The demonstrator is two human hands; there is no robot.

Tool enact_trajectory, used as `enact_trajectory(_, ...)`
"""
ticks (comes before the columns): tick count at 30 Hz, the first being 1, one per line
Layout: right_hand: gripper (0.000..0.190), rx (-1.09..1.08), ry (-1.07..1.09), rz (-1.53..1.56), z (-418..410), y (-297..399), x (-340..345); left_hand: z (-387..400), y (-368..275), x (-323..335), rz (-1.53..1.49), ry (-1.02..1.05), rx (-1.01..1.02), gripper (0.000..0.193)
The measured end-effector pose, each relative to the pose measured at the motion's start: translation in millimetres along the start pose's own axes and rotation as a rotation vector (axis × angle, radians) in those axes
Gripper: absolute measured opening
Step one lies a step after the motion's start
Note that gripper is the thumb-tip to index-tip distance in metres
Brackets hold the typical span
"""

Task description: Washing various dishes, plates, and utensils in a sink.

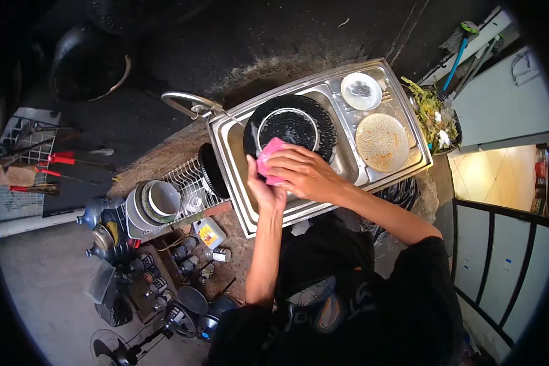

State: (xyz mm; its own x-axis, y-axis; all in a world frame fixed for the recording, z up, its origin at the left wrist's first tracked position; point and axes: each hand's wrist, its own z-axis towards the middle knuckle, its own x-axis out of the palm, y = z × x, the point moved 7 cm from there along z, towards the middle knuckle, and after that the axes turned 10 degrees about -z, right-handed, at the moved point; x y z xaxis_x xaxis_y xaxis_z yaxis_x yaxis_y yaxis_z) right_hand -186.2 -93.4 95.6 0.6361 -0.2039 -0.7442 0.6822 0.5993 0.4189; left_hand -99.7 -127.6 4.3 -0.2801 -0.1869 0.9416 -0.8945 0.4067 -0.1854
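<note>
Both my hands meet over the front of the sink basin (pixel 353 170). A pink sponge or cloth (pixel 273 145) is pressed between them. My right hand (pixel 302 170) lies across it from above, fingers curled over. My left hand (pixel 266 190) supports it from the near side, thumb pointing up, palm partly hidden. Just beyond, a large black textured plate (pixel 327 123) lies in the basin with suds on it. A pale-rimmed dark dish (pixel 288 128) appears to rest on top of that plate. The faucet (pixel 201 109) stands at the basin's back left.
On the drainboard sit a white bowl (pixel 361 91) and a beige textured plate (pixel 382 142) with orange smears. Left of the sink, a dish rack (pixel 180 176) holds stacked bowls (pixel 164 197) and a black plate (pixel 212 171). A bin of plant waste (pixel 432 121) stands at right.
</note>
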Motion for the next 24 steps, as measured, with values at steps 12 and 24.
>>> enact_trajectory(12,0.025,0.268,-0.117,-0.128,11.7,-29.3,4.9,5.4,-0.9,-15.7,0.276,-0.165,0.228,0.039)
enact_trajectory(24,0.029,0.454,-0.241,-0.070,12.9,-98.4,20.4,-0.8,-1.1,-19.3,0.303,-0.199,0.250,0.041)
